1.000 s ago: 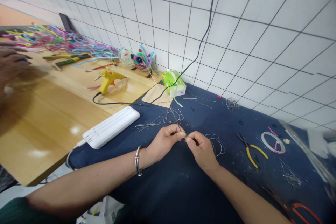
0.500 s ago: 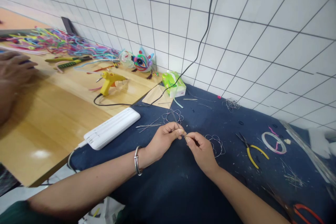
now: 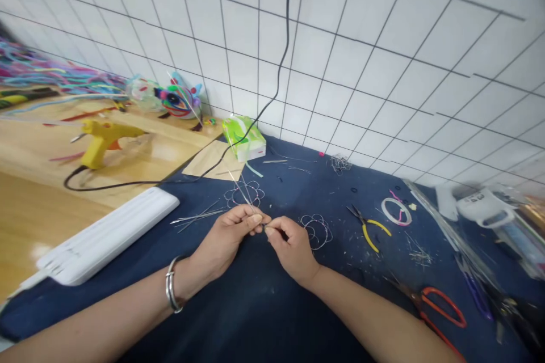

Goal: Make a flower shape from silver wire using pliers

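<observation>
Thin metal wires (image 3: 243, 190) stick up and away from my left hand (image 3: 227, 232), which is closed on them between thumb and fingers. My right hand (image 3: 293, 247) pinches at the near end of these wires, its fingertips almost against the left ones. What exactly lies between the right fingertips is too small to see well. Just beyond the left hand lies a flower-shaped wire frame (image 3: 227, 198) with small loops. Another looped wire frame (image 3: 327, 232) is beside the right hand. Loose straight wires (image 3: 196, 217) lie left of the hands on the dark blue cloth (image 3: 255, 306).
Yellow-handled pliers (image 3: 369, 232), a white ring-shaped coil (image 3: 385, 212) and red-handled scissors (image 3: 445, 306) lie to the right. On the left are a white power bank (image 3: 114, 232) and a yellow glue gun (image 3: 100, 139). A green tissue pack (image 3: 251, 150) stands by the wall, a black cable (image 3: 275, 93) crossing it.
The view has turned right, so things appear shifted left; another person's hand has left the picture and a white mug shows at right. Both my hands still hold close together at the wires.
</observation>
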The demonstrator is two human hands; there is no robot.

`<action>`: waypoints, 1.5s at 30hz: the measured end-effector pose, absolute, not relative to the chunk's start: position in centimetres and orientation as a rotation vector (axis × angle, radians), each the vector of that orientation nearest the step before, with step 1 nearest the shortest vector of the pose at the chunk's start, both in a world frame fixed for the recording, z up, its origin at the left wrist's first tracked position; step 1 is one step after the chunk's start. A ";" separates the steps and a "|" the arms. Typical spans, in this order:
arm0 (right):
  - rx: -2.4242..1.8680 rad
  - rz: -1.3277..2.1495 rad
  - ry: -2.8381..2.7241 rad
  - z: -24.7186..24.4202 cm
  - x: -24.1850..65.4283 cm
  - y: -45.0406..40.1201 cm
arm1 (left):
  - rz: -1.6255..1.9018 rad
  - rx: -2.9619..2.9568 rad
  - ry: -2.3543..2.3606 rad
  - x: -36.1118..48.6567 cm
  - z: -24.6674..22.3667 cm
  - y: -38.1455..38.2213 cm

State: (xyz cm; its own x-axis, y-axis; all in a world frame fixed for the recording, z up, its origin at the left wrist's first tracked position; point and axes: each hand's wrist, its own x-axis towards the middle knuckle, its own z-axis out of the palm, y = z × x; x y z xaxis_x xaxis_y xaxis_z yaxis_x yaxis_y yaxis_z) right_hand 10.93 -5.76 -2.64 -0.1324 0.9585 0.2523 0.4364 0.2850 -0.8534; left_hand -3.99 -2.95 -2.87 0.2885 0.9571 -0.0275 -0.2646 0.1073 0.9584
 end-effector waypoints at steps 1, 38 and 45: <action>-1.279 0.804 -1.709 -2.7 11.0 -5.8 | 1.061 1.089 0.833 -4.0 -2.9 -3.0; -1.167 0.937 -1.976 0.3 12.6 -2.8 | 0.717 1.737 0.906 -4.6 -4.2 -1.4; -1.192 1.045 -1.847 0.2 12.8 -2.7 | 0.676 1.669 0.804 -4.7 -4.2 -0.8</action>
State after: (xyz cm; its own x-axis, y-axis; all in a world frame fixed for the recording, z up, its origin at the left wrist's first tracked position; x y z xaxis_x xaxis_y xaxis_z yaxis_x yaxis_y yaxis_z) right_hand 12.78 -2.70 0.21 -0.3380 0.9331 0.1228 0.3752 0.2532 -0.8917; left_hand -4.72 -0.82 -4.17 0.6056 0.7953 0.0278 0.1641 -0.1590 0.9736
